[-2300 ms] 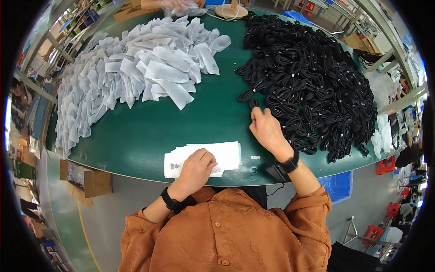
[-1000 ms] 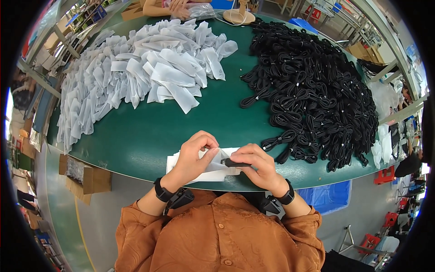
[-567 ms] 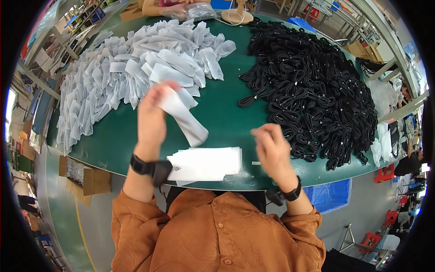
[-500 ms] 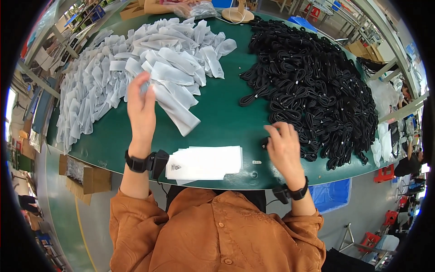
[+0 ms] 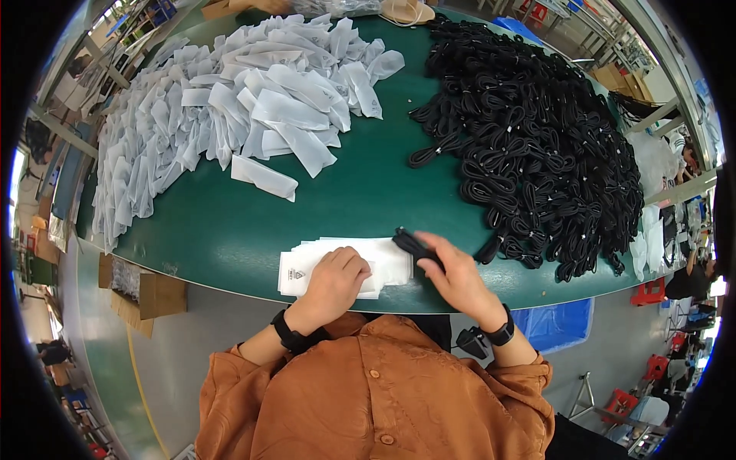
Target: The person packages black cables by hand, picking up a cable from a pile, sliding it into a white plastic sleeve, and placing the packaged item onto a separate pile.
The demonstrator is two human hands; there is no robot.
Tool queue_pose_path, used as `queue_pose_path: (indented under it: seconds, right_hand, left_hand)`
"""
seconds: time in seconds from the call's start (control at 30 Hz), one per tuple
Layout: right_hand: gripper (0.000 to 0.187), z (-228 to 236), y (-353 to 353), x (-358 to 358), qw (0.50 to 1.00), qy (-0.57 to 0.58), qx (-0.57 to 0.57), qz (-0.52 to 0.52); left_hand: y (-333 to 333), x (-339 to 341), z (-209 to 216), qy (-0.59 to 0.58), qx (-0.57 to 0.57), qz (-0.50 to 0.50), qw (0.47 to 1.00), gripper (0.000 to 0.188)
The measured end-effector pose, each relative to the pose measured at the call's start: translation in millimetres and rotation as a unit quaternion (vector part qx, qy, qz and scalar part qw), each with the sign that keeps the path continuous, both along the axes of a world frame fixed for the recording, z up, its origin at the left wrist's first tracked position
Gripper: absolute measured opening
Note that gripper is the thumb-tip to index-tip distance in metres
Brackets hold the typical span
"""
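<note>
Black cable bundle [image 5: 414,246] in right fingers [image 5: 440,245], left fingers [image 5: 350,263] on white bags [image 5: 392,264]

Coiled black cable [image 5: 415,246] tilted; flat white bags [image 5: 389,262] stacked, printed left.

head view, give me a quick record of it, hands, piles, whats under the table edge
left hand: fingers curled on the white bag stack; grip unclear
right hand: holding a black cable by the stack's right end
far left: bag pile, with a single bag near its front edge
far right: cable pile
surface: green table
below edge: carton left, blue bin right
</note>
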State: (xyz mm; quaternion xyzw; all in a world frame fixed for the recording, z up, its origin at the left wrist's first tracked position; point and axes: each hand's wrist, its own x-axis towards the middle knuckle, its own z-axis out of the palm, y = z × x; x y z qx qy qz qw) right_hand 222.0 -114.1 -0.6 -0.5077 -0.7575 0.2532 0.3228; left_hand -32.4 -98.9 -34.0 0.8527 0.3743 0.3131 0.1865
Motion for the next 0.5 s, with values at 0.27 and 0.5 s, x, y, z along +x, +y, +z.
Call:
queue_pose_path:
  seconds: [0.27, 0.5]
  right_hand:
    - [0.039, -3, -16, -7, 0.995, 0.009, -0.043, 0.086]
    - [0.037, -10, -4, -3, 0.985, 0.042, -0.043, 0.164]
  left_hand:
    - [-3, -2, 3, -0.097, -0.187, 0.049, 0.976, 0.011]
    - [4, -3, 12, -0.116, -0.048, -0.051, 0.991, 0.014]
